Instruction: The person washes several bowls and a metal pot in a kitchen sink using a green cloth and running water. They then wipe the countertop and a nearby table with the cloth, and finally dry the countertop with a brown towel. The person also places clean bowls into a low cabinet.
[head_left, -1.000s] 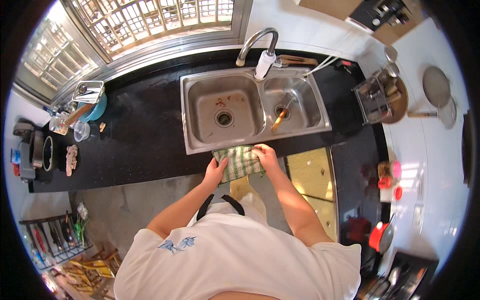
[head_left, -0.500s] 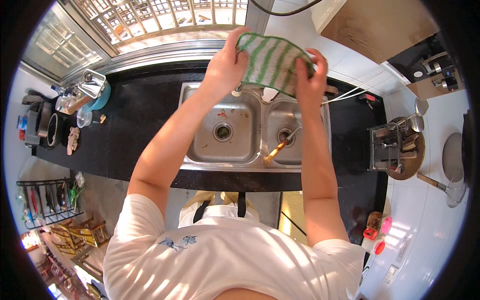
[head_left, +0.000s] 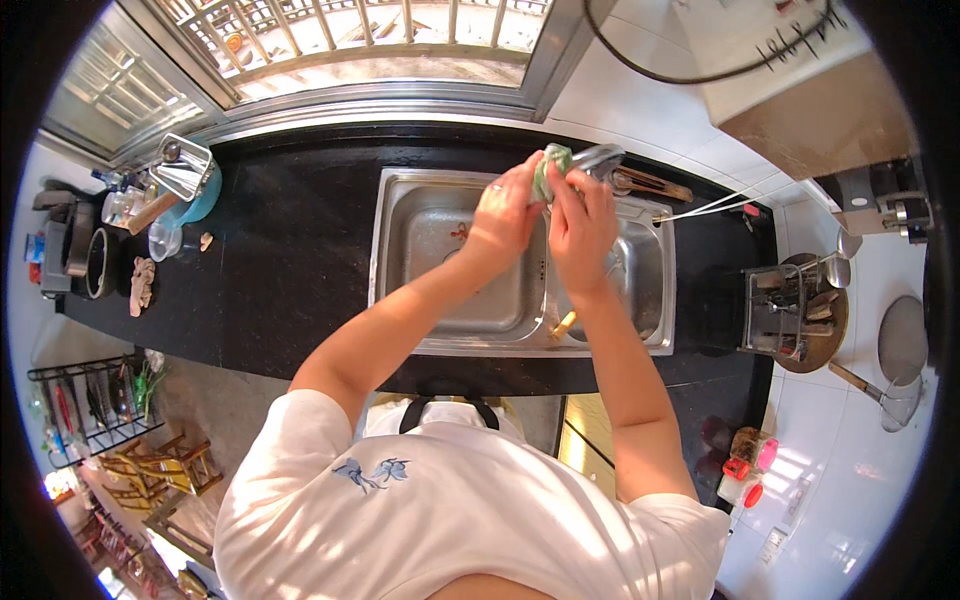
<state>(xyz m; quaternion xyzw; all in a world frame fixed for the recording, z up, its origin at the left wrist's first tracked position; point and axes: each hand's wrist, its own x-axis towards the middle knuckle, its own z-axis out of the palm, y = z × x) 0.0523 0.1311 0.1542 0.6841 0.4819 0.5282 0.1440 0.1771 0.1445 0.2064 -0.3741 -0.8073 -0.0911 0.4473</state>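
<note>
My left hand (head_left: 505,215) and my right hand (head_left: 582,222) come together above the far side of the steel double sink (head_left: 390,345). Between their closed fingers is a bunched green-and-white striped cloth (head_left: 556,160); only its top shows, the rest being covered by the fingers. Just right of the cloth is the metal faucet (head_left: 598,158). A brush with a yellow handle (head_left: 565,323) lies in the right basin, partly hidden by my right forearm. Small reddish scraps (head_left: 460,231) sit in the left basin.
A black counter (head_left: 290,260) surrounds the sink. At the left stand a blue bowl with a metal tray (head_left: 185,185) and a crumpled cloth (head_left: 142,287). A utensil rack (head_left: 775,310) is at the right. Wooden sticks (head_left: 650,184) lie behind the faucet.
The cloth was held spread out between both hands; now it is bunched up small. My hands have moved closer together and lower, beside the faucet. The head view has shifted slightly.
</note>
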